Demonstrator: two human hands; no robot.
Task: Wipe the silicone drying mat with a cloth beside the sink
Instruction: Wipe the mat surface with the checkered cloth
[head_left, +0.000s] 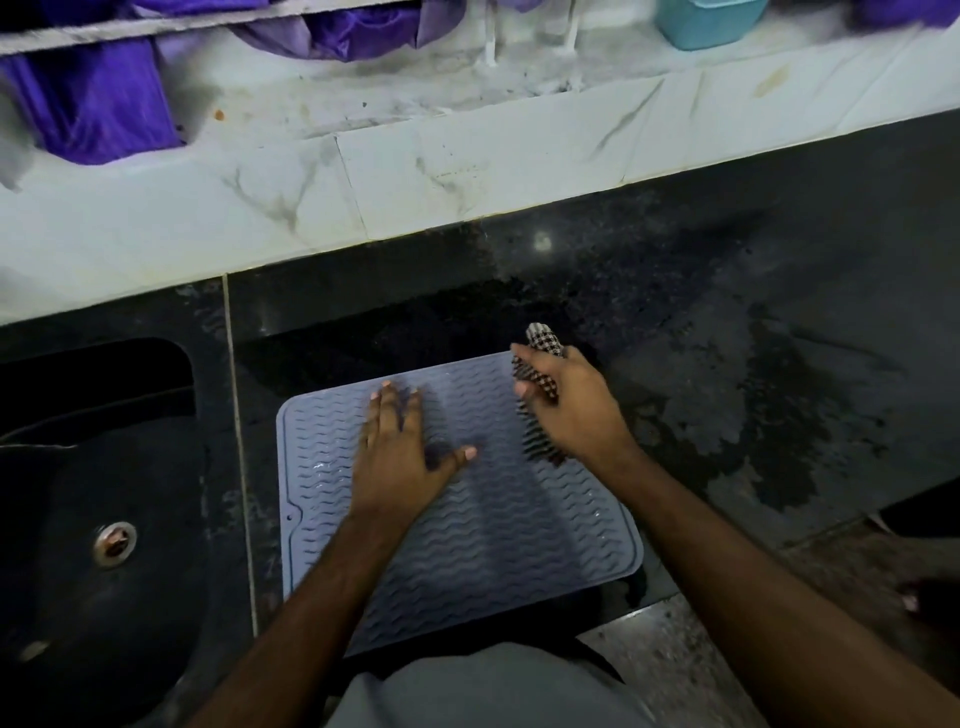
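where the black counter (675, 291) meets the sink (104, 467), the mat (493, 519) lies flat, just beside the sink on its right side, and its near edge reaches the front edge of the counter. the mat is pale blue-grey with wavy ridges, and some ridges near its left side shine. the left hand (400, 457) rests flat on the far left part of the mat, the fingers straight and spread, the thumb pointing to the right; it holds nothing. the right hand (571, 410) is over the far right part of the mat, with its fingers curled around the cloth (540, 384), a checked black and white one bunched into a roll. one end of the cloth sticks out past the fingers toward the wall, the other end hangs down to the mat surface. wet patches darken the counter to the right of the mat. behind the counter stands a white tiled ledge (415, 176), with purple fabric (93, 109) and a teal tub (706, 21) on it.
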